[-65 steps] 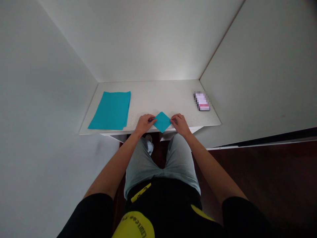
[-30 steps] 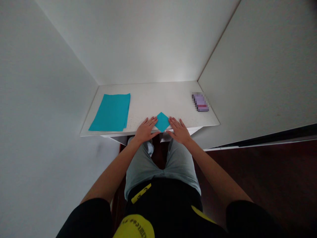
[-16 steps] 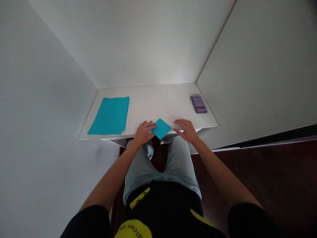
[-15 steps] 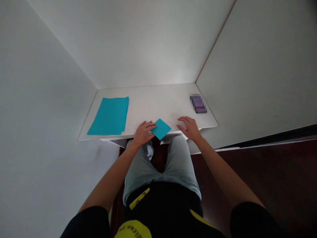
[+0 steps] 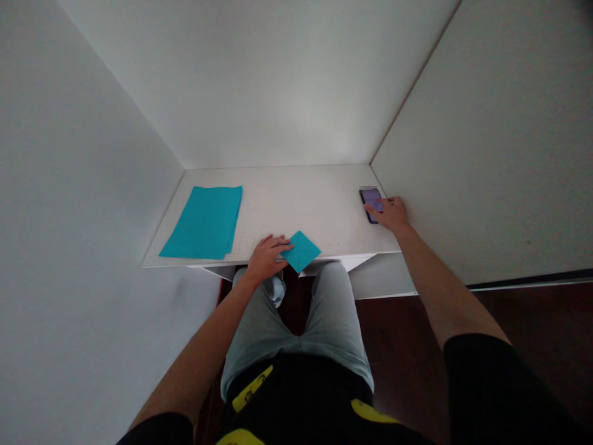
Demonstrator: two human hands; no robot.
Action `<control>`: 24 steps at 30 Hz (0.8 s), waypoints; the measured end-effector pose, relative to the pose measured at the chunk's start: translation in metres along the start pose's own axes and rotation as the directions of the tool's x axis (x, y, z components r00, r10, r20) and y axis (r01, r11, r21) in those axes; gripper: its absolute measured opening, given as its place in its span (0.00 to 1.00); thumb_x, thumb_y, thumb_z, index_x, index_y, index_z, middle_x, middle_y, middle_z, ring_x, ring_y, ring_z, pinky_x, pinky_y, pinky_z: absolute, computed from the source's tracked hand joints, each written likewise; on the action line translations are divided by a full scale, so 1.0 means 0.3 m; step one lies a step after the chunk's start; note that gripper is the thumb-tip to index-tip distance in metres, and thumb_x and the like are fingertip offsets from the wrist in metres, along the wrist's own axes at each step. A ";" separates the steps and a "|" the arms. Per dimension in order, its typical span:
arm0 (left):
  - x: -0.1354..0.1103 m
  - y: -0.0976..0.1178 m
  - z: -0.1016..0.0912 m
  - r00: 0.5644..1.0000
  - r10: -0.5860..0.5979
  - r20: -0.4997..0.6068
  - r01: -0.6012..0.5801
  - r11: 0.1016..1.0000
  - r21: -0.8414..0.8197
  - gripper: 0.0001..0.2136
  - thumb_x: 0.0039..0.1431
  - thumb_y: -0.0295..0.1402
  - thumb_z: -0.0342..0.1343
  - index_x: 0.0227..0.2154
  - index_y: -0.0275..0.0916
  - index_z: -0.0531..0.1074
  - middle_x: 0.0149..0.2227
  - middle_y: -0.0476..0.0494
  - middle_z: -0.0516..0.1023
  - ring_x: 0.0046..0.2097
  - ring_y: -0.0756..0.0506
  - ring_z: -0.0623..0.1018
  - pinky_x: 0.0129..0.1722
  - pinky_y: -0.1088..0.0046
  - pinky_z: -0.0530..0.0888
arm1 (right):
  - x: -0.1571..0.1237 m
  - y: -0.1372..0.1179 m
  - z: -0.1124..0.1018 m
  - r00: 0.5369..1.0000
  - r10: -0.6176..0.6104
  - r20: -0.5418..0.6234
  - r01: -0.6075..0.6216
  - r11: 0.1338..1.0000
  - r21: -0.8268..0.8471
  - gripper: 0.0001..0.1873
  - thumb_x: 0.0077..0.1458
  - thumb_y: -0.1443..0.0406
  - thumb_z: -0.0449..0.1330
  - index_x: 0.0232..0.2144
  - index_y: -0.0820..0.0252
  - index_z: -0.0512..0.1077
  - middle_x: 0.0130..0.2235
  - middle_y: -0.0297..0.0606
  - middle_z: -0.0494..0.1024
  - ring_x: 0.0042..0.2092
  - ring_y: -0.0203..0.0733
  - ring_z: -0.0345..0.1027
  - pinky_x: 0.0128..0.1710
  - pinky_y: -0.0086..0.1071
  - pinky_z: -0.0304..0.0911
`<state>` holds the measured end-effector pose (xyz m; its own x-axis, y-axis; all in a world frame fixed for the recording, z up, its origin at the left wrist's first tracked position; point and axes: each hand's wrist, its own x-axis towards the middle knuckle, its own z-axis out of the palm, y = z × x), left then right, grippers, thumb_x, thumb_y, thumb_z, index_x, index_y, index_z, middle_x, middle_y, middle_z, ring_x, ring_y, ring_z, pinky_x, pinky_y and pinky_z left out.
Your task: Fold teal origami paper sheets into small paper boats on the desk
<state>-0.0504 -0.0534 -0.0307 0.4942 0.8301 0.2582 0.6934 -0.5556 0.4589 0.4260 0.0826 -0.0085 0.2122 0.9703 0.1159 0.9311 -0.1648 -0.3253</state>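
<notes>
Resting spread fingers on a folded blue paper square (image 5: 301, 251), the left hand (image 5: 266, 259) lies at the table (image 5: 301, 191) edge, with a blue paper stack (image 5: 201, 222) left of those fingers. The right hand (image 5: 391, 214) reaches out, its narrowly set fingertips on a phone (image 5: 370, 204) whose screen is unreadable.

I can't read the phone (image 5: 369, 201) screen past the right hand's fingers (image 5: 380, 206), and my frame's bottom edge cuts off the yellow printed patch (image 5: 238, 439).
</notes>
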 end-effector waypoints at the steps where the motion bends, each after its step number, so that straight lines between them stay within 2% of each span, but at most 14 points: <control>1: 0.000 0.002 -0.001 1.000 -0.007 0.007 0.007 1.000 0.000 0.24 0.61 0.31 0.67 0.60 0.51 0.80 0.64 0.44 0.80 0.69 0.38 0.76 0.75 0.47 0.63 | 0.007 -0.005 0.007 1.000 0.001 -0.001 -0.001 1.000 -0.010 0.42 0.61 0.38 0.62 0.61 0.65 0.76 0.62 0.62 0.69 0.62 0.65 0.67 0.66 0.57 0.60; 7: 0.005 0.013 -0.011 0.999 -0.030 0.027 0.031 0.999 -0.018 0.24 0.60 0.31 0.67 0.60 0.52 0.80 0.64 0.45 0.80 0.70 0.37 0.75 0.75 0.46 0.63 | 0.037 -0.030 0.015 1.000 0.012 0.012 -0.012 0.999 -0.043 0.49 0.61 0.33 0.59 0.63 0.68 0.74 0.63 0.67 0.69 0.63 0.71 0.66 0.63 0.60 0.60; 9: 0.006 0.014 -0.012 0.999 -0.024 0.024 0.025 0.999 -0.022 0.25 0.60 0.31 0.67 0.60 0.52 0.80 0.64 0.45 0.80 0.70 0.37 0.75 0.75 0.46 0.63 | 0.031 -0.051 0.007 1.000 0.002 -0.020 -0.002 0.999 -0.039 0.49 0.62 0.33 0.58 0.64 0.70 0.73 0.64 0.69 0.68 0.65 0.72 0.65 0.65 0.61 0.58; 12: 0.004 0.014 -0.012 1.000 -0.012 0.014 0.013 1.000 -0.029 0.24 0.61 0.31 0.66 0.60 0.51 0.80 0.64 0.45 0.81 0.70 0.38 0.75 0.75 0.47 0.63 | -0.027 -0.114 -0.002 0.984 -0.128 -0.122 0.136 0.989 0.060 0.45 0.66 0.36 0.56 0.65 0.67 0.73 0.64 0.66 0.69 0.65 0.70 0.65 0.65 0.62 0.59; 14: 0.003 0.014 -0.012 1.000 -0.007 0.002 0.007 0.999 -0.039 0.23 0.62 0.31 0.65 0.60 0.49 0.80 0.64 0.44 0.81 0.69 0.38 0.76 0.75 0.47 0.63 | -0.114 -0.179 0.001 0.946 -0.298 -0.126 0.318 0.927 0.199 0.38 0.70 0.39 0.53 0.63 0.61 0.75 0.61 0.59 0.73 0.60 0.63 0.71 0.63 0.58 0.63; 16: 0.003 0.016 -0.014 1.000 -0.013 -0.003 0.013 0.999 -0.052 0.22 0.62 0.30 0.64 0.59 0.49 0.80 0.64 0.44 0.81 0.69 0.38 0.76 0.75 0.48 0.63 | -0.235 -0.255 0.011 0.865 -0.496 -0.069 0.486 0.798 0.356 0.32 0.72 0.41 0.52 0.61 0.54 0.76 0.59 0.52 0.76 0.56 0.58 0.75 0.61 0.55 0.66; 17: 0.004 0.017 -0.016 1.000 -0.025 0.000 0.025 0.998 -0.061 0.22 0.62 0.30 0.64 0.59 0.49 0.81 0.64 0.45 0.81 0.69 0.39 0.76 0.75 0.48 0.63 | -0.300 -0.295 0.018 0.811 -0.584 -0.034 0.545 0.734 0.405 0.31 0.71 0.41 0.54 0.62 0.52 0.76 0.59 0.50 0.77 0.57 0.59 0.74 0.62 0.56 0.65; 19: 0.010 0.021 -0.021 0.998 -0.061 0.006 0.061 0.995 -0.084 0.21 0.61 0.28 0.63 0.57 0.51 0.82 0.63 0.47 0.82 0.69 0.39 0.76 0.75 0.47 0.63 | -0.422 -0.370 0.035 0.710 -0.704 0.015 0.622 0.637 0.455 0.35 0.65 0.39 0.63 0.64 0.50 0.74 0.61 0.49 0.78 0.63 0.62 0.71 0.64 0.57 0.63; 20: 0.014 0.023 -0.024 0.997 -0.081 0.005 0.081 0.991 -0.104 0.21 0.62 0.27 0.62 0.56 0.51 0.82 0.61 0.48 0.83 0.68 0.39 0.77 0.75 0.46 0.63 | -0.471 -0.404 0.043 0.681 -0.732 0.029 0.639 0.613 0.464 0.37 0.62 0.38 0.66 0.65 0.50 0.73 0.63 0.49 0.78 0.64 0.62 0.70 0.65 0.57 0.62; 22: 0.026 0.030 -0.032 0.993 -0.115 -0.013 0.110 0.978 -0.176 0.18 0.63 0.27 0.61 0.53 0.50 0.83 0.56 0.48 0.86 0.64 0.40 0.80 0.73 0.47 0.66 | -0.535 -0.459 0.056 0.665 -0.746 0.036 0.645 0.598 0.476 0.33 0.64 0.41 0.66 0.63 0.49 0.75 0.62 0.47 0.79 0.63 0.60 0.72 0.64 0.55 0.62; 24: 0.040 0.040 -0.042 0.989 -0.144 -0.036 0.128 0.951 -0.281 0.12 0.67 0.31 0.60 0.49 0.47 0.85 0.50 0.46 0.88 0.55 0.40 0.84 0.66 0.52 0.74 | -0.553 -0.497 0.060 0.693 -0.721 0.005 0.623 0.602 0.499 0.23 0.70 0.45 0.61 0.57 0.49 0.79 0.58 0.45 0.82 0.60 0.57 0.75 0.61 0.52 0.64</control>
<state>-0.0427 -0.0496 -0.0115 0.3702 0.9026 0.2197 0.5757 -0.4085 0.7083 0.2467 -0.0505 0.0038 -0.5259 0.7921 0.3099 0.5450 0.5935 -0.5922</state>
